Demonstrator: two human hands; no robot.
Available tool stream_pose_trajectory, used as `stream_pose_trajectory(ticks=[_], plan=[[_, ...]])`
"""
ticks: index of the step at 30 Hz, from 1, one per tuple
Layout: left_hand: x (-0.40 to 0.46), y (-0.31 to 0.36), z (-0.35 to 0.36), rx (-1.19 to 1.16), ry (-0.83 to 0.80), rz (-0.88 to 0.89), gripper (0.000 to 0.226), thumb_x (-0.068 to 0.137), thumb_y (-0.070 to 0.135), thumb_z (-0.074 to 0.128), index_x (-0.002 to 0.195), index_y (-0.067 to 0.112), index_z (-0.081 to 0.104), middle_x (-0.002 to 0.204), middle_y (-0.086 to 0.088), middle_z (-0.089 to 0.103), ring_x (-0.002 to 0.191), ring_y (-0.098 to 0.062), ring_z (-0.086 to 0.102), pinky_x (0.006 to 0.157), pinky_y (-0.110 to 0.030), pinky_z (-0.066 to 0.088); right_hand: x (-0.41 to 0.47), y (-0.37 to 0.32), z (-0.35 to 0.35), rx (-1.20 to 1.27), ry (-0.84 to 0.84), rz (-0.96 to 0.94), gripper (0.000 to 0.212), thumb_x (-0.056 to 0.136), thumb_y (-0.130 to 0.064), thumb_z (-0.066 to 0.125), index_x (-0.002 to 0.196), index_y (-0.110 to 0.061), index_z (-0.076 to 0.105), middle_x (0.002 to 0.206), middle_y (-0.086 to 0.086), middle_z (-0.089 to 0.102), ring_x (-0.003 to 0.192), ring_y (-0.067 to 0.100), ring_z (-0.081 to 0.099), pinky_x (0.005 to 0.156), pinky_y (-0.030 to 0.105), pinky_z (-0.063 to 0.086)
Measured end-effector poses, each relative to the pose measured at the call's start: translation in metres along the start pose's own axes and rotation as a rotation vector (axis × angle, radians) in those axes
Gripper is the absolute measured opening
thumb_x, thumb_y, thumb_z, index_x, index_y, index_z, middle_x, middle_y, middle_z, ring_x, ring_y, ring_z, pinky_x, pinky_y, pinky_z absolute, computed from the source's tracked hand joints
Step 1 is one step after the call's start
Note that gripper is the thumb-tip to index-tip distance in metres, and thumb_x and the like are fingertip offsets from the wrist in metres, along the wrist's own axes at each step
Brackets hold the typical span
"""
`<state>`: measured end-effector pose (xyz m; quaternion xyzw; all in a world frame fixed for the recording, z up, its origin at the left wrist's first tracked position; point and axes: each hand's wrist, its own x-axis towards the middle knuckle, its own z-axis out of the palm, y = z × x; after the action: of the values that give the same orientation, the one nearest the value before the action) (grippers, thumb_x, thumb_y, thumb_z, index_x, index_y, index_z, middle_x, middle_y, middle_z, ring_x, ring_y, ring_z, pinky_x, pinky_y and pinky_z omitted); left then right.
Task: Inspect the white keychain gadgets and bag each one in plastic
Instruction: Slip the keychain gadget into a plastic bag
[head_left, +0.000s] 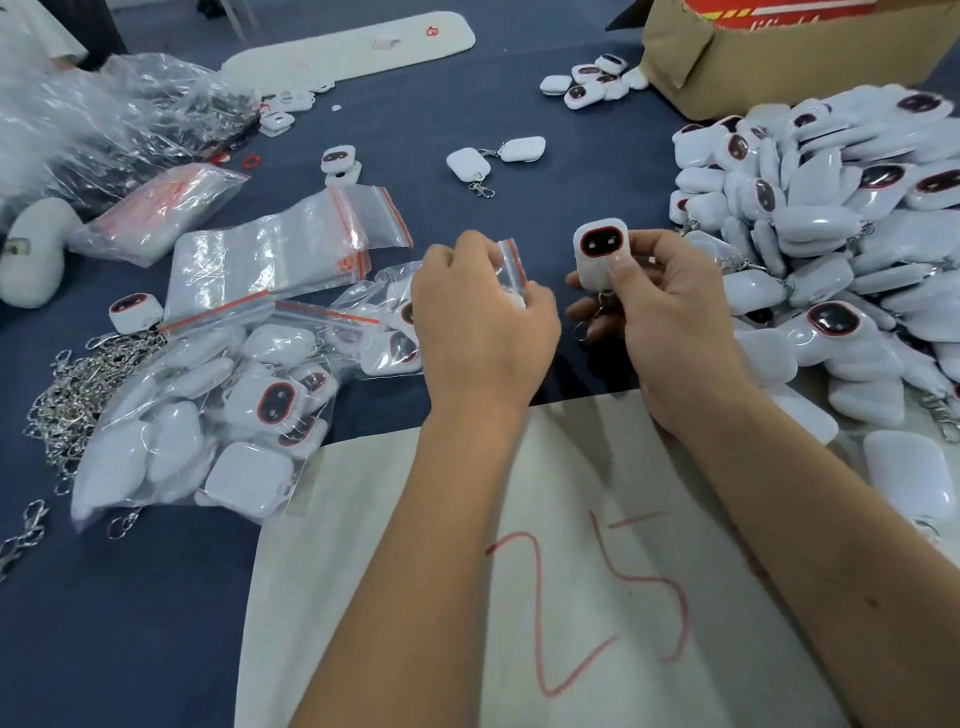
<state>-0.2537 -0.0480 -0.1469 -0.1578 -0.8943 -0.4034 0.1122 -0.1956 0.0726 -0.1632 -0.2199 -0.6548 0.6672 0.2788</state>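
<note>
Dark blue cloth (156, 597) covers the table; right hand (670, 322) grips a gadget (601, 258) upright, screen facing the camera, ring dangling below its fingers; left hand (480, 322), just beside it, pinches a small bag (511, 262); loose gadgets (841, 249) are heaped right of both.

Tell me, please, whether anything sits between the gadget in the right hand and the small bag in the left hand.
Nothing visible does. The gadget in the right hand and the small bag pinched by the left hand are apart, with only bare blue tablecloth showing in the gap between them.
</note>
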Motion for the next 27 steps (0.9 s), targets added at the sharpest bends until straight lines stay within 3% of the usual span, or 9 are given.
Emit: stream_pose_trajectory(ticks=[3,5,7,11,14,18,22,25,27], plan=[[-0.001,0.000,0.005,0.175,-0.039,0.004,0.042,0.085,0.037,0.077,0.109,0.012,0.053,0.113,-0.007,0.055,0.107,-0.028,0.052,0.085,-0.031,0.037,0.000,0.001,-0.003,-0.064,-0.004,0.006,0.013,0.101,-0.017,0.065,0.113,-0.010,0.066,0.084,0.003,0.078,0.059,0.011,0.066,0.053,0.024,0.053],[-0.003,0.001,0.006,0.205,-0.020,0.014,0.037,0.087,0.032,0.074,0.108,0.011,0.052,0.113,-0.009,0.057,0.106,-0.030,0.054,0.087,-0.037,0.041,0.000,0.001,-0.004,-0.075,-0.024,0.011,0.015,0.100,-0.015,0.066,0.114,-0.012,0.067,0.083,0.002,0.079,0.056,0.011,0.063,0.052,0.025,0.053],[-0.004,0.003,0.003,0.205,0.006,-0.009,0.024,0.089,0.025,0.066,0.106,0.011,0.054,0.109,-0.010,0.061,0.100,-0.031,0.057,0.079,-0.037,0.039,-0.002,0.000,-0.003,-0.070,-0.050,-0.003,0.018,0.100,-0.015,0.067,0.117,-0.012,0.066,0.084,0.003,0.079,0.057,0.011,0.065,0.052,0.025,0.052],[0.001,0.003,-0.006,0.096,0.067,-0.095,0.009,0.086,0.015,0.057,0.088,0.010,0.065,0.085,-0.004,0.068,0.085,-0.029,0.061,0.073,-0.041,0.051,-0.004,0.000,-0.001,-0.071,-0.077,-0.051,0.015,0.099,-0.018,0.069,0.112,-0.011,0.064,0.085,0.002,0.080,0.065,0.013,0.072,0.055,0.024,0.052],[0.008,-0.001,-0.015,-0.011,0.051,-0.124,0.017,0.085,0.010,0.058,0.075,0.011,0.072,0.073,-0.004,0.069,0.076,-0.027,0.065,0.069,-0.039,0.056,-0.005,0.000,0.001,-0.114,-0.112,-0.070,0.010,0.099,-0.021,0.071,0.106,-0.016,0.068,0.082,-0.001,0.080,0.067,0.011,0.073,0.056,0.025,0.054],[0.015,-0.009,-0.025,-0.076,-0.045,-0.059,0.019,0.079,0.007,0.060,0.064,0.005,0.071,0.063,-0.011,0.068,0.069,-0.033,0.066,0.067,-0.046,0.056,-0.005,0.001,0.009,-0.250,-0.159,-0.160,0.018,0.097,-0.028,0.073,0.109,-0.016,0.066,0.074,-0.006,0.079,0.063,0.009,0.073,0.059,0.022,0.054],[0.022,-0.015,-0.035,-0.111,-0.078,-0.037,0.016,0.079,0.016,0.075,0.064,0.012,0.072,0.059,0.002,0.069,0.060,-0.017,0.068,0.063,-0.034,0.059,0.001,-0.005,0.015,-0.235,-0.257,-0.175,0.010,0.099,-0.018,0.070,0.108,-0.018,0.074,0.076,-0.004,0.078,0.058,0.010,0.064,0.060,0.026,0.054],[0.027,-0.014,-0.041,-0.056,-0.020,0.045,0.020,0.079,0.023,0.077,0.063,0.014,0.070,0.057,0.007,0.065,0.059,-0.012,0.063,0.058,-0.022,0.049,0.010,-0.011,0.020,-0.298,-0.356,-0.204,0.021,0.099,-0.008,0.067,0.112,-0.020,0.078,0.069,-0.003,0.065,0.059,0.009,0.048,0.060,0.023,0.044],[0.028,-0.011,-0.043,-0.067,0.008,0.091,0.021,0.082,0.025,0.076,0.064,0.015,0.070,0.058,0.008,0.065,0.061,-0.011,0.063,0.058,-0.020,0.047,0.013,-0.014,0.029,-0.360,-0.418,-0.190,0.022,0.096,-0.005,0.068,0.115,-0.015,0.076,0.070,0.001,0.065,0.060,0.008,0.048,0.063,0.020,0.042]])
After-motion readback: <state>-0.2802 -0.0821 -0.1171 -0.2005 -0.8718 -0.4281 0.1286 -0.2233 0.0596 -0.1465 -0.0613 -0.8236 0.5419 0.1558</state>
